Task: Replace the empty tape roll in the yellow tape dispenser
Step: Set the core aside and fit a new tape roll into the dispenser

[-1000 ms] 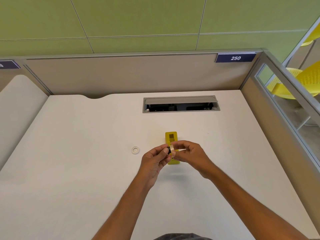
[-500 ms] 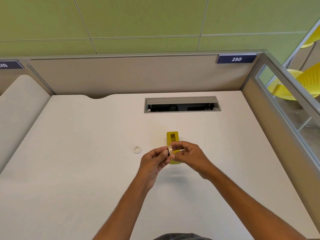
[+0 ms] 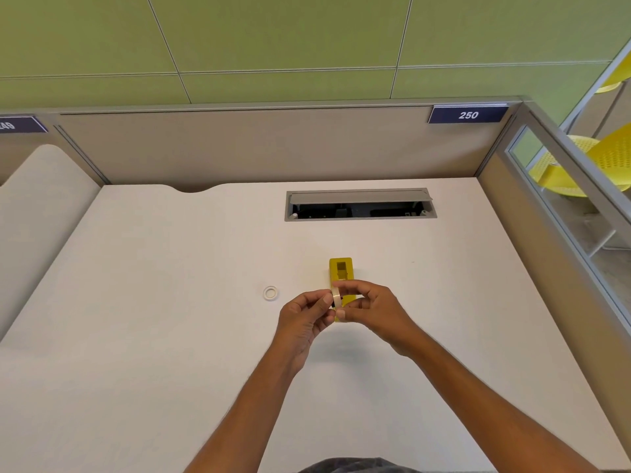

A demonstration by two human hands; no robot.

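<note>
The white desk [image 3: 136,336] fills most of the view and is enclosed by beige partition panels [image 3: 273,145] at the back and at both sides. A green panelled wall [image 3: 307,35] rises behind the rear partition. A blue number plate [image 3: 467,114] reading 250 is fixed at the partition's upper right corner. Yellow perforated chairs [image 3: 611,155] are visible through the glazed section at the far right.

A rectangular cable hatch [image 3: 360,204] is recessed in the desk near the rear edge, with its grey lid raised and a dark cavity exposed.

The yellow tape dispenser [image 3: 340,272] lies flat on the desk in front of the hatch, its long axis pointing away from the person. Its near end is hidden behind the hands.

The left hand [image 3: 304,317] and the right hand [image 3: 374,310] meet above the near end of the dispenser. Both pinch the new tape roll [image 3: 336,298], which stands on edge between the fingertips, the left thumb on its left face and the right fingers curled over its top and right side.

The empty tape core [image 3: 270,293], a small white ring, lies flat on the desk to the left of the hands, apart from them and from the dispenser.
</note>
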